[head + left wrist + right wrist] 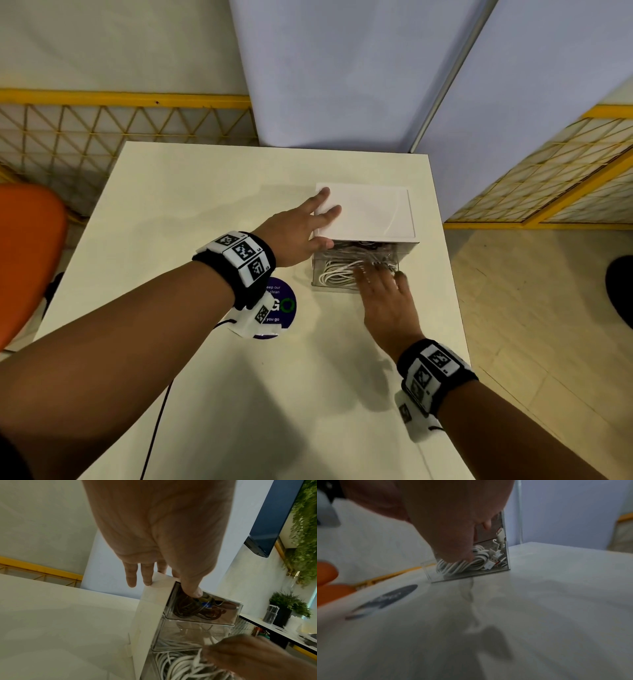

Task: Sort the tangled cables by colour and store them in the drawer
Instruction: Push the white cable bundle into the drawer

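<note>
At the far left we see an orange chair [30, 246] beside the table [191, 205], and a round purple sticker [279, 306] on the table just under our left wrist. Our left hand [298, 236] lies on the white drawer unit [368, 214], fingers straight across its top near the left corner and thumb pressed on the front edge of the upper clear drawer [202, 607], which holds dark brown cables [193, 610]. It grips nothing; it steadies the box.

Right of that, the lower clear drawer [352, 274] stands pulled out toward us, with white cables [339, 274] coiled inside. Our right hand [387, 301] reaches into its open top, fingers bent down onto the coil (whether they pinch a strand or only press it, we cannot tell, since the wrist view is blurred).

The drawer's slide runs straight away from us, and the right hand sits directly on that line, nearer than the left. We judge the sorting done; what remains is to tuck the coil below the rim and push the drawer home, lest a loop catch.
</note>
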